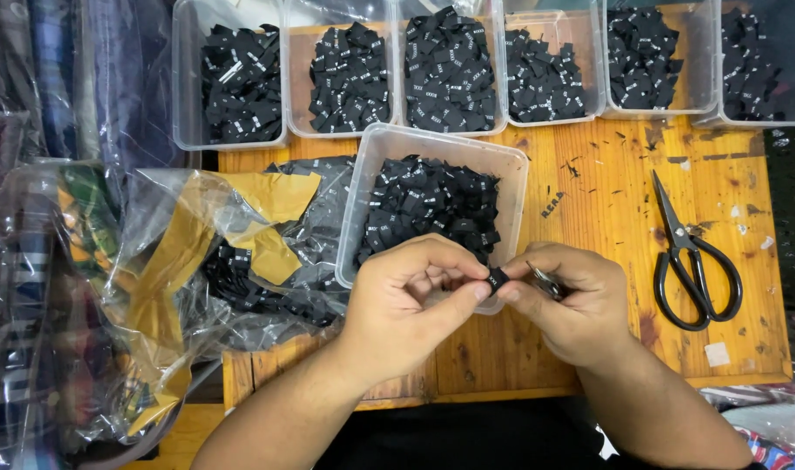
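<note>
Head view: looking down on a wooden tabletop with sorting work under way.
Left hand: closed in a pinch, thumb and forefinger gripping a small black woven label.
Right hand: curled shut, fingertips on the same label, small metal snips tucked in the palm.
Label position: held between both hands, just over the near rim of the clear tub of black labels.
Nearby: black scissors lying well to the right; row of label-filled tubs along the far edge; crinkled plastic bag at left.
Risk: snip tips sit close to the fingertips, a slip could nick skin; a loose pinch could drop the label into the tub.
</note>
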